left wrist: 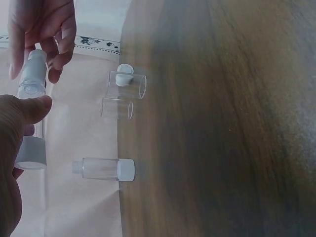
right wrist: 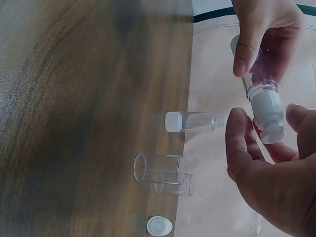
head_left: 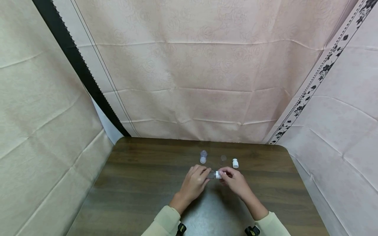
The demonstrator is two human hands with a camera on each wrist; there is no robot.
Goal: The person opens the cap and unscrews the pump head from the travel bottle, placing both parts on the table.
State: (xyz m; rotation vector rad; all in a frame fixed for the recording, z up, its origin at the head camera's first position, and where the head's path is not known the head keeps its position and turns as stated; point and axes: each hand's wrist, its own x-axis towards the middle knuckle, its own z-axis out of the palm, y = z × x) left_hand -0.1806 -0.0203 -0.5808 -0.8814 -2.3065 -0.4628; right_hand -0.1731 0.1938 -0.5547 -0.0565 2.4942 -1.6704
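My left hand [head_left: 193, 183] holds a small clear bottle with a white base, thumb across its side, above the table. A white pump top [right wrist: 266, 106] stands out of the bottle's open end. The fingers of my right hand [right wrist: 271, 173] are loosely spread around that pump top, with gaps showing beside it in both wrist views. A second clear bottle [left wrist: 100, 168] stands upright on its white base beyond the hands. To its right are two clear open cylinders [right wrist: 163, 169] and a small white piece [head_left: 235, 163], close together.
The brown wooden table [head_left: 141, 190] has rounded far corners. Pale cloth [head_left: 200, 72] hangs behind it, with more cloth along the left and right sides.
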